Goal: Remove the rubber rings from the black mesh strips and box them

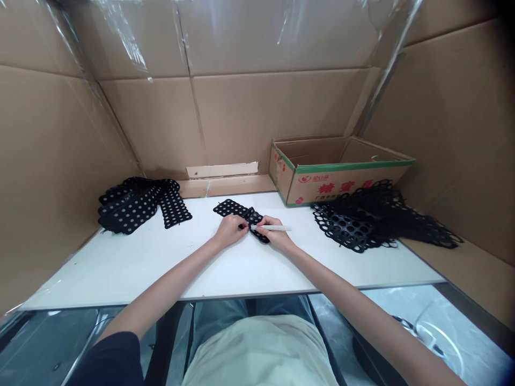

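A black strip with rows of round pale dots (230,208) lies at the middle of the white table, with a bunched spot near its centre. My left hand (232,229) pinches the strip's near edge beside that bunched spot. In my right hand (277,231) is a slim white pen-like tool (276,228), its tip pointing left onto the strip. The fingers of both hands are closed and nearly meet over the material. Further left sits a pile of similar black dotted strips (131,208). Black net-like material with round holes (354,222) is heaped at the right.
An open cardboard box with green edging and red print (341,179) stands at the back right, behind the netting. Cardboard walls (241,107) enclose the back and sides of the white table (161,273). Its front edge runs just ahead of my lap.
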The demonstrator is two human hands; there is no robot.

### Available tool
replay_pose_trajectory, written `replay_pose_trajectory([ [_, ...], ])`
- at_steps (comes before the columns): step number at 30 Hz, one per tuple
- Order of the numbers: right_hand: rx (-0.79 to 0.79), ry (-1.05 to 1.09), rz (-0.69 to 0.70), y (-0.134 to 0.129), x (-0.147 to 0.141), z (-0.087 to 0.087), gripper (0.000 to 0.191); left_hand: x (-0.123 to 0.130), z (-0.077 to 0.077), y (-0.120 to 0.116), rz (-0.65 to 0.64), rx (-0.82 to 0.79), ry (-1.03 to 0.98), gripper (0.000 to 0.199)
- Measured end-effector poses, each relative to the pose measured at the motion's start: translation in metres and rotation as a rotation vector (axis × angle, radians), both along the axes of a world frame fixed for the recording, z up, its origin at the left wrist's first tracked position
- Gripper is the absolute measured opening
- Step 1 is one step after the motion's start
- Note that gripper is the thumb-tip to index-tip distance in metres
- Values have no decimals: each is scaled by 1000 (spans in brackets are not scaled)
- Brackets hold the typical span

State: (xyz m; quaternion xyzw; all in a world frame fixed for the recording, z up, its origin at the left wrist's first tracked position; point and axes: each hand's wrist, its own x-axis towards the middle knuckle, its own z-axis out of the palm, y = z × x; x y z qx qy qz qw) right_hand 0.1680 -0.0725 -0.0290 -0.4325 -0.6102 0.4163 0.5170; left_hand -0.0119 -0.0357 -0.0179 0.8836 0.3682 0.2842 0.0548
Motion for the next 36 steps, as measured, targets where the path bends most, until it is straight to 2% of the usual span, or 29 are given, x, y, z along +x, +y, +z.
replay_pose_trajectory([
  [5,-83,114,-83,0,1,2,15,0,-2,2,5,14,9,9],
  [9,-131,156,-166,-4,5,6,21,1,1,-3,-45,95,96,8],
  [14,-147,205,-115,-12,9,8,25,3,8,-9,-91,211,212,11],
  [18,-139,181,-118,-15,8,9,24,5,8,-9,-209,281,255,16],
  [23,-97,130,-152,-17,7,12,23,7,2,-8,-279,270,271,17],
  [30,-74,102,-161,-16,8,8,21,8,-1,-10,-253,234,195,20],
  [36,-82,108,-175,-16,8,7,21,8,-1,-12,-216,126,125,17],
])
